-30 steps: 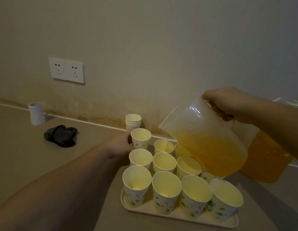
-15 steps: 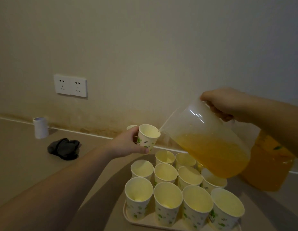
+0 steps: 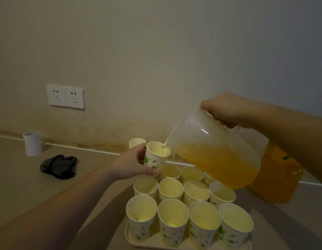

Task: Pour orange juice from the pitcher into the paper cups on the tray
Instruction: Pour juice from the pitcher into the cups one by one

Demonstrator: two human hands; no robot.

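While rows of white leaf-print paper cups [image 3: 172,217] stand upright on the pale plastic tray [image 3: 131,240] nearest, left hand [image 3: 131,164] grips one such lifted cup [image 3: 154,156] above the tray's far edge, tilted twd the clear plastic pitcher [image 3: 210,152] w/ orange juice; right hand [image 3: 227,110] holds its handle, a thin stream falling from spout into cup. Beyond: stacked spare cups [image 3: 136,141], dark crumpled cloth [image 3: 58,166], white wall socket [image 3: 65,96]

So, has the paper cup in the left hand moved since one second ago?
Yes. The held cup has risen off the tray and gone right to the pitcher spout; the left hand grips it.
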